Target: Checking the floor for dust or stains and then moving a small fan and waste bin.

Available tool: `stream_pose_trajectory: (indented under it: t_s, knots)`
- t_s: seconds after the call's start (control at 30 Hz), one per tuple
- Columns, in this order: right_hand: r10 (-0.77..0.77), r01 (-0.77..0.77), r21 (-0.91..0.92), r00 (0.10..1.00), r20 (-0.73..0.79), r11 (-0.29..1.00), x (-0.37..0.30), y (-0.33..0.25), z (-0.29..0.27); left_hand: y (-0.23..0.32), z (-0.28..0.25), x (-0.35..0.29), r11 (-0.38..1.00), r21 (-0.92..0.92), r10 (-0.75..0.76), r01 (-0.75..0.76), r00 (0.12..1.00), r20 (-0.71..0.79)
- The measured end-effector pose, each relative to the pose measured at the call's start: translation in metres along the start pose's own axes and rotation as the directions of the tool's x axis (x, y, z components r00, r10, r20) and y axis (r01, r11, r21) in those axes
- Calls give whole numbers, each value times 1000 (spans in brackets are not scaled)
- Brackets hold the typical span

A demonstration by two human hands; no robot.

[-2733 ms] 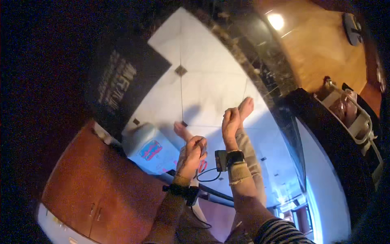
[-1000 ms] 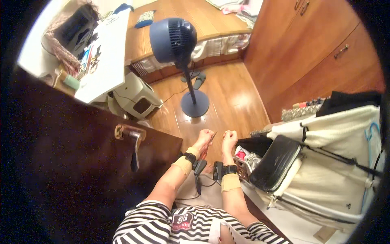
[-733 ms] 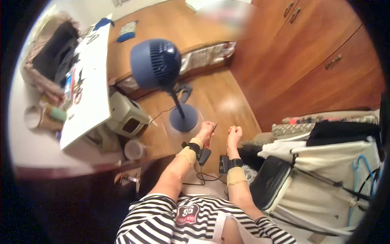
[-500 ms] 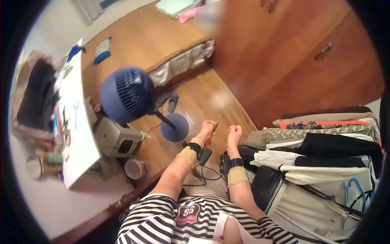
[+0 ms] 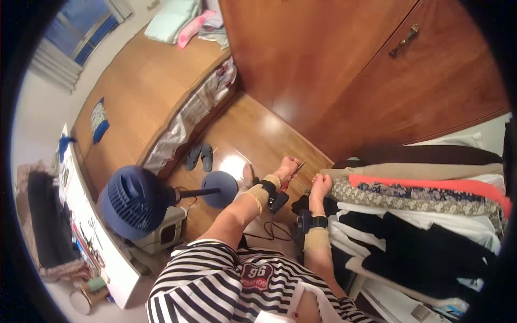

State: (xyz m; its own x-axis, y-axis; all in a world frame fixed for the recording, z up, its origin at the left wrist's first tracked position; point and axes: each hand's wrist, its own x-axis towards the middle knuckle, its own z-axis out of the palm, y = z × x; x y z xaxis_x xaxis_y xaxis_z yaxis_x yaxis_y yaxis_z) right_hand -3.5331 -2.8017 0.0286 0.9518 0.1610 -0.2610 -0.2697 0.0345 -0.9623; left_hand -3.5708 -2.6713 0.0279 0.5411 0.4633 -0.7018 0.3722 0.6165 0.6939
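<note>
My left hand [image 5: 289, 166] is closed around a slim tool with a red handle [image 5: 286, 185] and a dark pointed tip [image 5: 300, 166]; its exact kind is too small to make out. The tip points up and to the right, toward my other hand. My right hand [image 5: 322, 184] is curled closed a short way to the right, beside the pile of clothes. Whatever its fingers might hold is hidden. Both wrists carry black strapped devices [image 5: 320, 222] over tan wraps, and a black cable [image 5: 267, 232] hangs between my forearms.
Left of me stand a blue fan [image 5: 134, 202] and a white table [image 5: 116, 272] with small tools. Beyond are grey slippers [image 5: 206, 157] and a bed [image 5: 132, 81]. A wooden wardrobe [image 5: 334, 70] rises ahead. Stacked clothes [image 5: 425, 242] lie to the right.
My view has swung, so the fan, bed and wardrobe handle sit further left. Both hands appear slightly further right in the picture, the left still closed on the red-handled tool.
</note>
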Motion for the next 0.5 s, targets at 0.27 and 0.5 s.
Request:
stream_pose_trajectory:
  t_s: [0.27,0.5]
  knots:
    - [-27,23,-33,992,-124,999,64,2,108,96,-44,89,999,40,23,-29,990,138]
    - [-103,128,-132,978,183,983,122,-19,323,240,-177,175,981,-128,140,-147,988,-69]
